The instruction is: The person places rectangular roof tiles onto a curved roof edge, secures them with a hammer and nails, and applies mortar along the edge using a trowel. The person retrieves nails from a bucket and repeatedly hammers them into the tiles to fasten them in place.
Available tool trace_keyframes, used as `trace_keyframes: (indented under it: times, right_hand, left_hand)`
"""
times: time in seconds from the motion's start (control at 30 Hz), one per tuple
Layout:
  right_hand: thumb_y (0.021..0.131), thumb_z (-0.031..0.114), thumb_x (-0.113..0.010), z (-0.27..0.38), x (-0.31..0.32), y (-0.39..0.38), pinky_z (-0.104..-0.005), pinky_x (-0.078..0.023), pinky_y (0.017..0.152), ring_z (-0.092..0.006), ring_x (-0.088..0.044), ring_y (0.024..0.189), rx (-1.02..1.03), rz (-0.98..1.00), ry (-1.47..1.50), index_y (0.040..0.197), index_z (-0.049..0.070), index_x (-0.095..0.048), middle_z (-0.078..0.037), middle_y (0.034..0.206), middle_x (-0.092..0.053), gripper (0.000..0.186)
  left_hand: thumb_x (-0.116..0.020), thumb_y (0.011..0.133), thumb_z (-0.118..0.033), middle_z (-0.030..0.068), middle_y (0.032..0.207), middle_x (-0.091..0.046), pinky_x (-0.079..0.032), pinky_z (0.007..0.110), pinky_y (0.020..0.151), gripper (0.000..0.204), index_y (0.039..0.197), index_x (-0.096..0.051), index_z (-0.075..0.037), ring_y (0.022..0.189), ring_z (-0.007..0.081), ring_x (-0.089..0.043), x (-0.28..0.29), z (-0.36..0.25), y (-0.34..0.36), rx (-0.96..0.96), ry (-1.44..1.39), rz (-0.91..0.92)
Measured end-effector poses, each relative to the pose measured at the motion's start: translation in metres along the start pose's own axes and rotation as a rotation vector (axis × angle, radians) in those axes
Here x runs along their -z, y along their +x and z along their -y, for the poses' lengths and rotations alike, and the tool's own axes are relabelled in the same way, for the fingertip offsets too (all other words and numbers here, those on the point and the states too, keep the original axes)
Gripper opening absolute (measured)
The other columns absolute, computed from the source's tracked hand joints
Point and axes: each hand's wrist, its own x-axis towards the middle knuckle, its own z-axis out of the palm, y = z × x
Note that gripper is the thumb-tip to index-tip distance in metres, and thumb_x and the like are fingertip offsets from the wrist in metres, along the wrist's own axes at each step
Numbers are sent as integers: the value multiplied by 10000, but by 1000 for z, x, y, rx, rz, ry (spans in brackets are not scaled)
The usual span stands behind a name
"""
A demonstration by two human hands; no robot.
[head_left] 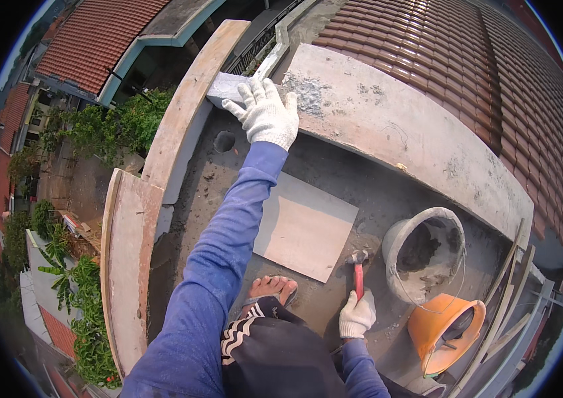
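Upper centre: the left hand point(269, 119), gloved and with fingers spread, rests over a grey block point(224, 86). Lower right of centre: the right hand point(357, 316) (likewise gloved) is closed around a red-handled hammer point(359, 275), its head near a pale tile point(308, 232) and a bucket point(393, 249).

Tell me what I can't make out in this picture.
Head view:
Left hand in white knit glove: palm side, turned away from the camera.
Red-handled metal hammer: handle's end, hidden by the right hand in white knit glove.
Flat beige square slab: left part, covered by the long blue sleeve.
Tapered orange bucket: dark contents, too shadowed to identify.
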Motion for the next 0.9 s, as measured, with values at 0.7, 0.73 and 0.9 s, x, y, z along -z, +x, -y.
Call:
trace_keyframes:
  times: [0.7, 0.73, 0.9]
  right_hand:
    - [965, 492, -774, 113, 1, 28, -528, -554, 1061, -451, -682, 1273, -179, 156, 187, 1456, -18, -572, -273, 1379, -660, 736]
    - [963, 493, -777, 117, 2, 27, -525, -549, 1072, -454, -676, 1289, -183, 184, 205, 1475, -21, -560, -280, 1392, -655, 757]
    - [960, 480, -792, 124, -12, 30, -508, -529, 1116, -471, -656, 1345, -239, 240, 399, 1597, -48, -464, -323, 1439, -657, 890]
  left_hand:
    - [-739, 1022, -470, 285, 1733, -424, -247, 570, 1350, 724, 1610, -584, -77, 1629, 496, -340, 16, 73, -116, -54, -395, 119]
    - [-745, 1011, -483, 277, 1745, -408, -259, 555, 1350, 763, 1624, -564, -66, 1630, 499, -332, 25, 96, -142, 44, -320, 231]
    - [-710, 996, -581, 282, 1810, -252, -222, 620, 1350, 846, 1638, -539, -58, 1663, 510, -230, 12, 162, -242, 223, -56, 627]
